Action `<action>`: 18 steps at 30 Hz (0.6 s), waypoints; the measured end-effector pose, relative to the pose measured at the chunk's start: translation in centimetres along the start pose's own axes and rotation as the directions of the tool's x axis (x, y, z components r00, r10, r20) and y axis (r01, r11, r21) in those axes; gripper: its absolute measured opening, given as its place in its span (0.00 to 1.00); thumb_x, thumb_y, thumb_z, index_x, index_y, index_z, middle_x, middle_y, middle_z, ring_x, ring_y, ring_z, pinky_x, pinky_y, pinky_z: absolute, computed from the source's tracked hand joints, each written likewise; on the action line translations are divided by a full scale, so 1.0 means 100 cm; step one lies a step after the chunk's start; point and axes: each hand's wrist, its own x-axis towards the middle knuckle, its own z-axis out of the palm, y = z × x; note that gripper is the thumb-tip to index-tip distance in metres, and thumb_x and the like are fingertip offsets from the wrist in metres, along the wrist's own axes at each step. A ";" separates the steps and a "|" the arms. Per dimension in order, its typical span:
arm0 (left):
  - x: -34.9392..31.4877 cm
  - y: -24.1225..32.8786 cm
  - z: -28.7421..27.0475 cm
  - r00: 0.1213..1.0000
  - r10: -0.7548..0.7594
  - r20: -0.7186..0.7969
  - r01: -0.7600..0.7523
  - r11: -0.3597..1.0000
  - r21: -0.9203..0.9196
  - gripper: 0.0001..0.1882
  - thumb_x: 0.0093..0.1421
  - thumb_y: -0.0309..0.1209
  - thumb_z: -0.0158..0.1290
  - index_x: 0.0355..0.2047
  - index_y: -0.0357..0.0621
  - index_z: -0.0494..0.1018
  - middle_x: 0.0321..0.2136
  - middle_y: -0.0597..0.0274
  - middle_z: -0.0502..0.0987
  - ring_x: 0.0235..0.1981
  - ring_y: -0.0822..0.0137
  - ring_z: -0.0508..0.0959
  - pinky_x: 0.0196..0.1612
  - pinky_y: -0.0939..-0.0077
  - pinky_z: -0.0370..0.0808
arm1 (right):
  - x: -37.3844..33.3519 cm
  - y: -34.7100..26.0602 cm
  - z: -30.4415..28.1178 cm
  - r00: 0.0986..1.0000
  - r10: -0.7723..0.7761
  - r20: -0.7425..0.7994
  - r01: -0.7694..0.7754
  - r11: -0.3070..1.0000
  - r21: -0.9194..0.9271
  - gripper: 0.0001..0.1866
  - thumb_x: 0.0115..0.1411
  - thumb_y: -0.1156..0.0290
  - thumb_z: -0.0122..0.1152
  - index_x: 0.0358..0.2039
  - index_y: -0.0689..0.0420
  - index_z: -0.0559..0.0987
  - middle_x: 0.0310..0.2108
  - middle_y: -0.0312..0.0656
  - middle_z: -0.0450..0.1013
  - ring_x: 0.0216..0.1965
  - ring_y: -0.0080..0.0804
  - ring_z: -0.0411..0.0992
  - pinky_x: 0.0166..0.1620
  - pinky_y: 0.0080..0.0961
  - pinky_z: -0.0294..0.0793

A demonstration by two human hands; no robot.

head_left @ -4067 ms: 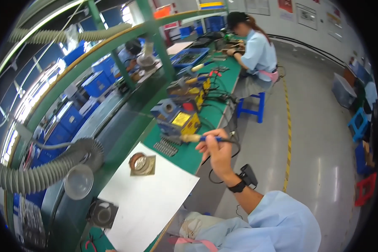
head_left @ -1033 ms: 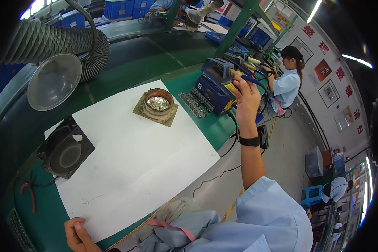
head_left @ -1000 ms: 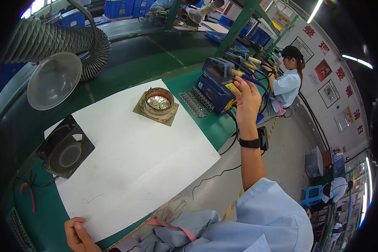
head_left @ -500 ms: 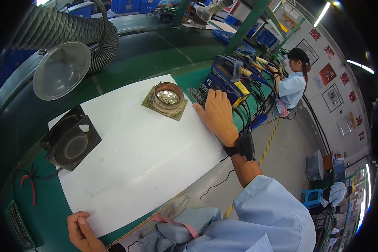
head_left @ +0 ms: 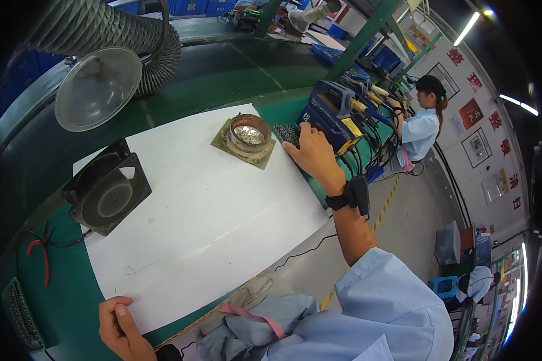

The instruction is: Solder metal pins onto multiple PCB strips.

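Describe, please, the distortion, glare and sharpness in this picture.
Head view: the metal rail curves through fisheye distortion, and the corners go black; head view: a pale streak shines on the white sheet, a ceiling tube is overexposed, and the right hand looks fairly sharp.

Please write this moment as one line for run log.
right hand: at small metal parts | left hand: by corner of white sheet | soldering iron: unheld

White sheet (head_left: 190, 225), flat, lightly specked; small dark-silver parts (head_left: 285, 132) clustered just beside right edge.
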 end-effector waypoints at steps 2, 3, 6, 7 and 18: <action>0.000 -0.012 0.008 0.998 0.009 -0.057 -0.010 1.000 -0.025 0.12 0.69 0.31 0.44 0.32 0.38 0.72 0.23 0.69 0.65 0.24 0.77 0.59 0.29 0.78 0.54 | 0.000 0.002 0.001 1.000 0.002 0.029 -0.001 1.000 -0.010 0.28 0.57 0.56 0.64 0.48 0.66 0.69 0.42 0.58 0.73 0.46 0.55 0.72 0.45 0.45 0.74; -0.001 -0.015 0.007 0.997 0.013 -0.082 -0.016 0.999 -0.034 0.12 0.70 0.32 0.43 0.31 0.40 0.71 0.19 0.76 0.59 0.19 0.84 0.51 0.22 0.82 0.45 | 0.002 0.002 -0.002 0.999 0.012 0.029 -0.013 1.000 0.014 0.29 0.57 0.56 0.64 0.49 0.66 0.69 0.42 0.58 0.73 0.45 0.55 0.72 0.45 0.45 0.74; -0.003 -0.013 0.006 0.998 -0.017 -0.055 0.015 0.999 -0.040 0.12 0.70 0.32 0.43 0.31 0.40 0.71 0.21 0.75 0.61 0.20 0.84 0.52 0.23 0.82 0.46 | 0.010 0.003 -0.006 0.999 0.035 0.020 -0.037 0.997 0.065 0.31 0.56 0.57 0.65 0.50 0.68 0.68 0.42 0.59 0.74 0.44 0.56 0.73 0.45 0.44 0.74; -0.003 -0.012 0.006 0.999 -0.030 -0.044 0.028 0.998 -0.049 0.12 0.69 0.31 0.43 0.31 0.40 0.71 0.22 0.75 0.62 0.20 0.84 0.52 0.23 0.83 0.46 | 0.011 0.006 -0.005 0.999 0.041 0.031 -0.044 0.994 0.102 0.31 0.55 0.57 0.66 0.50 0.68 0.68 0.42 0.60 0.74 0.44 0.57 0.73 0.46 0.43 0.74; -0.003 -0.007 0.004 0.999 0.020 -0.047 -0.020 1.000 -0.001 0.10 0.68 0.30 0.45 0.32 0.38 0.72 0.24 0.69 0.67 0.23 0.78 0.59 0.27 0.80 0.54 | 0.016 0.003 0.007 0.998 0.050 0.044 -0.059 0.963 0.262 0.27 0.51 0.65 0.66 0.45 0.67 0.65 0.37 0.64 0.74 0.40 0.58 0.75 0.44 0.40 0.75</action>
